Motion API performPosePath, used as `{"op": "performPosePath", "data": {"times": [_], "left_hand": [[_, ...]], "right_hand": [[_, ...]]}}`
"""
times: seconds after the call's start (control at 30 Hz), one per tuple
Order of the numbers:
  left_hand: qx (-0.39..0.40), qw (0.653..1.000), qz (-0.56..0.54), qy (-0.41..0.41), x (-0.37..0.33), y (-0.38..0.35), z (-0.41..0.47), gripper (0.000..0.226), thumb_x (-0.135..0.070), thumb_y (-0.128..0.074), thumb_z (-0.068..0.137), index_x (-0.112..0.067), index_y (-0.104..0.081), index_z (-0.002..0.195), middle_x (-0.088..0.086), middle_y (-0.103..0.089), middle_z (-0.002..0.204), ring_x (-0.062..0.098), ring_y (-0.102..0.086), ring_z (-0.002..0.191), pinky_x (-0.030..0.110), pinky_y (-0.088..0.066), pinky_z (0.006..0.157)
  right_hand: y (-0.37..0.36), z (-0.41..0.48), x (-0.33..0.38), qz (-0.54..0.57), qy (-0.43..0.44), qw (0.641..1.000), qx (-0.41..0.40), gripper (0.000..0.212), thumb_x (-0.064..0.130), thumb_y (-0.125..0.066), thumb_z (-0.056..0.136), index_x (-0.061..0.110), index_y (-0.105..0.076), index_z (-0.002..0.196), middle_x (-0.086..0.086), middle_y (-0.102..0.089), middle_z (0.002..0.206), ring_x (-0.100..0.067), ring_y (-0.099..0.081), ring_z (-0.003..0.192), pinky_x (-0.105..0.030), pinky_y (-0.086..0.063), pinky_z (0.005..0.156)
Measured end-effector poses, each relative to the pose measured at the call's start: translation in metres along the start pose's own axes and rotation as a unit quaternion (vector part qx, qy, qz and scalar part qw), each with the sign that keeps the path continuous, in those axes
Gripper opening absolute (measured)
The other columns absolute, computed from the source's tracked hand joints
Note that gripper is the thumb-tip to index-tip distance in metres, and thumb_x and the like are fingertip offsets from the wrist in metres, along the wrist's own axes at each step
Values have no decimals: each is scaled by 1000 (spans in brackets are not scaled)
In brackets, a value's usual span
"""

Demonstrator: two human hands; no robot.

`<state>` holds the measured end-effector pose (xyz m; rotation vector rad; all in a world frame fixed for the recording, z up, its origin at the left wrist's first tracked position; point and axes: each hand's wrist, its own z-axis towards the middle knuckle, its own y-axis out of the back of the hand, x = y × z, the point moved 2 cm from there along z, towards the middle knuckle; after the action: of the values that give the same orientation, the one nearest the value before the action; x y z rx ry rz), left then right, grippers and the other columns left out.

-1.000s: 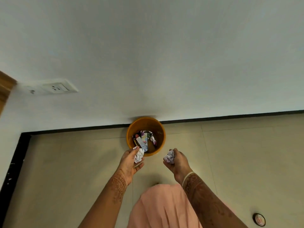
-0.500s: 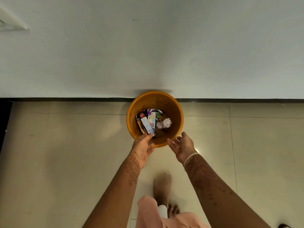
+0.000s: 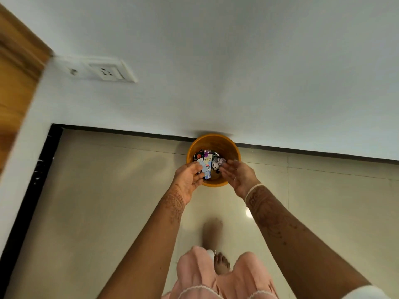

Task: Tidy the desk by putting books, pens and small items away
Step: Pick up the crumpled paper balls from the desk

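Observation:
An orange waste bin [image 3: 232,147] stands on the tiled floor against the white wall. Inside it lie small boxes and wrappers [image 3: 206,161] and a crumpled paper ball [image 3: 220,162]. My left hand [image 3: 187,179] hovers over the bin's near left rim, fingers loosely curled, with nothing in it. Over the near right rim my right hand [image 3: 237,175] is held palm up with its fingers spread and empty.
A white wall socket [image 3: 108,72] sits on the wall at upper left, beside a wooden door frame [image 3: 15,83]. A black skirting strip [image 3: 28,190] runs along the floor edge. My foot [image 3: 221,263] and pink garment [image 3: 200,275] show below.
A second ago each hand held a crumpled paper ball. Both balls have dropped into the bin and both hands have opened. The view has tilted up and to the left.

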<state>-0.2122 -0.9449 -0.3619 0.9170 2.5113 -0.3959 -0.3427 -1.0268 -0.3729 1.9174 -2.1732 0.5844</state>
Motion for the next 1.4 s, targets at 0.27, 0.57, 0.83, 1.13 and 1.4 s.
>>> {"op": "performPosePath", "data": {"times": [0.27,0.57,0.83,1.13,1.4], "left_hand": [[47,987,-104,-113,-56,46,-161,12,-17,-52,97,-13,-60,106,7,-67,108,23,-65,93,31,-51,81],[-13,943,-218,-251,-57,169,-321,17,-14,-49,99,-11,-64,105,6,-71,97,17,-66,76,24,-52,57],[-133,883,-331,-307,-28,318,-390,17,-10,-46,99,-12,-63,97,4,-69,86,16,-60,70,25,-42,57],[-203,829,-403,-331,-46,484,-430,16,-12,-46,98,-14,-61,92,3,-66,82,11,-62,56,18,-44,44],[-223,823,-430,-296,-47,568,-428,20,-12,-46,99,-14,-64,91,3,-69,84,15,-60,70,24,-43,54]], "right_hand": [[-62,-172,19,0,69,988,139,33,26,-32,104,6,-57,111,-10,-67,102,-23,-64,94,-33,-48,94],[-118,-306,-47,-49,78,965,247,46,36,-24,105,9,-62,98,-8,-67,98,-19,-62,86,-28,-48,73],[-203,-373,-146,-162,69,931,319,47,39,-28,104,8,-62,95,-7,-66,87,-18,-57,72,-26,-43,64],[-347,-427,-269,-247,64,891,375,42,34,-32,103,10,-61,83,0,-65,56,-11,-56,47,-22,-39,51],[-408,-447,-340,-359,82,855,365,24,17,-44,99,13,-61,83,-2,-63,68,-11,-54,50,-19,-37,42]]}}
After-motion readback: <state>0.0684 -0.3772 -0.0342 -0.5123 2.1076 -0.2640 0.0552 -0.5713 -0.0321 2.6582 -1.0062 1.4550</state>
